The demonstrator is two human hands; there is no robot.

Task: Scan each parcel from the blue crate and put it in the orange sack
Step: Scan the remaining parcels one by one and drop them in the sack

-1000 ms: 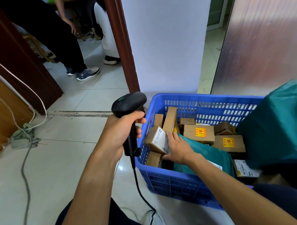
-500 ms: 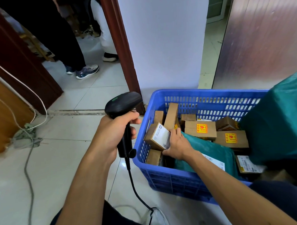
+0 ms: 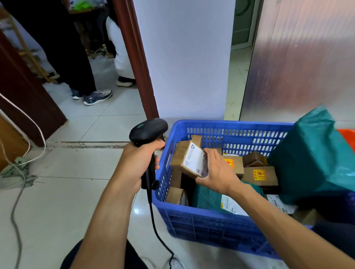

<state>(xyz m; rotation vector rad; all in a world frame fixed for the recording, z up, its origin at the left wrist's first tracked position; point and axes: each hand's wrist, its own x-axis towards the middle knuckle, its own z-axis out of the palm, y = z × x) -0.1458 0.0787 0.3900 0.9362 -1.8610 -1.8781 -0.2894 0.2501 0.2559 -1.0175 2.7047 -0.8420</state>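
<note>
on the pale tiled floor (image 3: 64,198), just right of the left hand's fingers (image 3: 153,148), stands the blue crate (image 3: 232,123), with the right hand (image 3: 218,173) reaching into it over the near wall. well right of the right hand's fingers (image 3: 213,155), a big green mailer bag (image 3: 314,159) leans over the crate's right end, and behind it shows a strip of the orange sack (image 3: 352,140), apart from both hands. under the right wrist lies a flat green mailer (image 3: 209,197) with a white label. just right of the right fingers sit brown boxes (image 3: 258,175) with yellow and red stickers. the right hand holds a small brown parcel (image 3: 185,160) inside the crate near its left wall, lifted above the other boxes and tilted, its white label facing up and toward the left hand; the fingers curl over its far edge and the thumb presses its lower corner, pinching it. the left hand (image 3: 137,164) is wrapped tight round the handle of a black scanner (image 3: 148,131), fingers curled closed on it, the head pointing right toward the parcel, near it but not touching. a black cable (image 3: 155,221) hangs from the handle below the left fingers down to the floor.
</note>
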